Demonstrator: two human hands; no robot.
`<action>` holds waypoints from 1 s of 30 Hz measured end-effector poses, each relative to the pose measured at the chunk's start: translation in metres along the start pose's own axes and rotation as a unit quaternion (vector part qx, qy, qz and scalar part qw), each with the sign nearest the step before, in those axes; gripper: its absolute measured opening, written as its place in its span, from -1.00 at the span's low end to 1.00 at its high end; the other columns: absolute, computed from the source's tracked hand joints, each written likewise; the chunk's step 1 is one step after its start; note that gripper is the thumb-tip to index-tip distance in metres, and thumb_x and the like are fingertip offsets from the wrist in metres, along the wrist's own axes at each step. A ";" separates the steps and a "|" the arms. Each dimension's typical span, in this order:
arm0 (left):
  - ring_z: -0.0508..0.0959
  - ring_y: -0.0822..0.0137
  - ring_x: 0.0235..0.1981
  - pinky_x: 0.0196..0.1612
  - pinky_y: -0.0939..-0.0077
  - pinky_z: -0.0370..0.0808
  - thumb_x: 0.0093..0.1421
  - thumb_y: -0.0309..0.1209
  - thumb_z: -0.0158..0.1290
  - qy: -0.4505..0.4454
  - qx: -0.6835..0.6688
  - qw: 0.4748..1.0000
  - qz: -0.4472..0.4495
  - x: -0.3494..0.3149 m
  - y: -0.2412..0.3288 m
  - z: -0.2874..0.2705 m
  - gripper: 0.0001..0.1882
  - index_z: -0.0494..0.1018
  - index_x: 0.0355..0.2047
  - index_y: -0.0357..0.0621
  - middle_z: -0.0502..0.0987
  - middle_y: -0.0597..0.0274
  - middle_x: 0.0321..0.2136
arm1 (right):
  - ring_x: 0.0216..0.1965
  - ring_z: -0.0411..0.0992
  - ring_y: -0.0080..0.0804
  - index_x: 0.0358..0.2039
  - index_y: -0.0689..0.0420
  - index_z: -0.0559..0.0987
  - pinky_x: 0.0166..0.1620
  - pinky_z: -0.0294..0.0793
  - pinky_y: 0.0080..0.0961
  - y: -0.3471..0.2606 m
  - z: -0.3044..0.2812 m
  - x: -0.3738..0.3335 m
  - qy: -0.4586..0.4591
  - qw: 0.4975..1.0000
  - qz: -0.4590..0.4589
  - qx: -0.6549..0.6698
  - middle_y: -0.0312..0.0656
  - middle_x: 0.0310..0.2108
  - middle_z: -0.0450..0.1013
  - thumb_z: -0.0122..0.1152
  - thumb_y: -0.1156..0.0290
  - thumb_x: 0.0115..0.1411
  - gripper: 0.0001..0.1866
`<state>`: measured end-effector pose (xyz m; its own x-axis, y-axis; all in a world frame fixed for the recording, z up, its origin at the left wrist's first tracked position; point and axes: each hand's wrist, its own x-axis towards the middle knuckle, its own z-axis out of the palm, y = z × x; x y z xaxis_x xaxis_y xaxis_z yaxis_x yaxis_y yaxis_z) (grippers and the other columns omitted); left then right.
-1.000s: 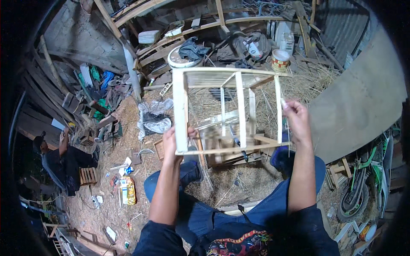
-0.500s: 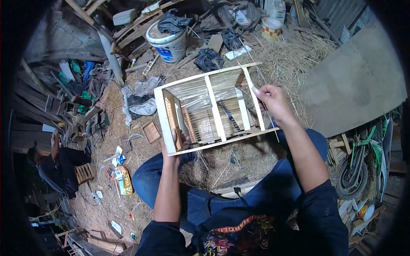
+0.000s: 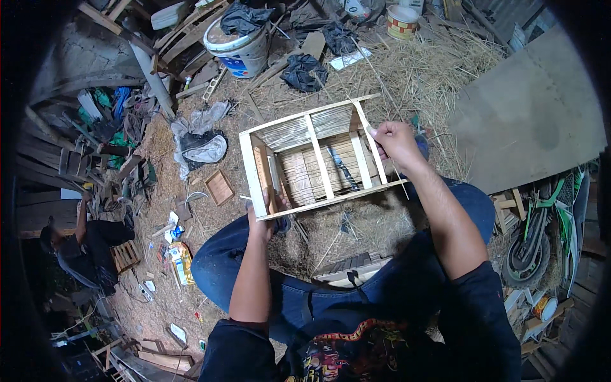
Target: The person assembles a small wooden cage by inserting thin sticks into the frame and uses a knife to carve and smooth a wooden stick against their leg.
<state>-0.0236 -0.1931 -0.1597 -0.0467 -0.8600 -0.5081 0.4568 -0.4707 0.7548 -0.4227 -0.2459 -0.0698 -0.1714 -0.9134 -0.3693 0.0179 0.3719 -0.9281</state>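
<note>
1 wood frame (image 3: 319,156) tilted vs earlier, 2 hands (image 3: 261,228) (image 3: 400,143) on.

The wooden frame (image 3: 319,156) partly hides the left hand (image 3: 258,227). The lower edge cuts off the shirt (image 3: 356,353); a dark bundle (image 3: 245,21) covers part of the white bucket (image 3: 245,62).

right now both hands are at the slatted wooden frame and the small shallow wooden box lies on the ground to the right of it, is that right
Not quite: in the head view, the small shallow wooden box lies on the ground to the left of the slatted wooden frame. The left hand and right hand are indeed both at the frame.
</note>
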 end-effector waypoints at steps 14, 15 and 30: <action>0.70 0.26 -0.24 -0.18 0.33 0.64 0.49 -0.05 -0.15 0.158 0.148 0.976 0.009 0.000 0.038 -0.009 -0.48 0.54 0.02 -0.30 0.66 0.14 -0.22 | -0.23 0.63 -0.21 -0.27 0.20 0.68 -0.07 0.56 -0.22 -0.102 0.003 -0.024 -0.016 0.920 -0.191 -0.343 -0.05 -0.35 0.63 0.28 0.38 0.28 -0.85; 0.70 0.25 -0.20 -0.16 0.31 0.64 0.49 -0.05 -0.16 0.121 0.133 0.984 -0.009 0.002 0.041 -0.004 -0.47 0.53 0.05 -0.29 0.66 0.12 -0.19 | -0.21 0.63 -0.18 -0.22 0.15 0.69 -0.03 0.57 -0.18 -0.104 0.003 -0.019 -0.031 0.895 -0.211 -0.393 -0.06 -0.31 0.63 0.26 0.41 0.29 -0.86; 0.54 0.22 0.01 0.16 0.37 0.41 0.44 -0.20 0.06 0.143 0.418 0.848 0.292 0.009 0.109 0.113 -0.56 0.45 0.10 -0.36 0.56 0.01 -0.03 | -0.23 0.60 -0.10 -0.36 0.25 0.57 -0.09 0.55 -0.14 -0.104 -0.004 0.038 -0.152 0.865 -0.229 -0.421 -0.03 -0.40 0.55 0.17 0.57 0.21 -0.97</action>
<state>-0.0745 -0.2738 -0.0353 0.2426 -0.9680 0.0643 -0.4673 -0.0585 0.8821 -0.4347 -0.3187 0.0129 0.2972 -0.9509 -0.0864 -0.7281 -0.1672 -0.6647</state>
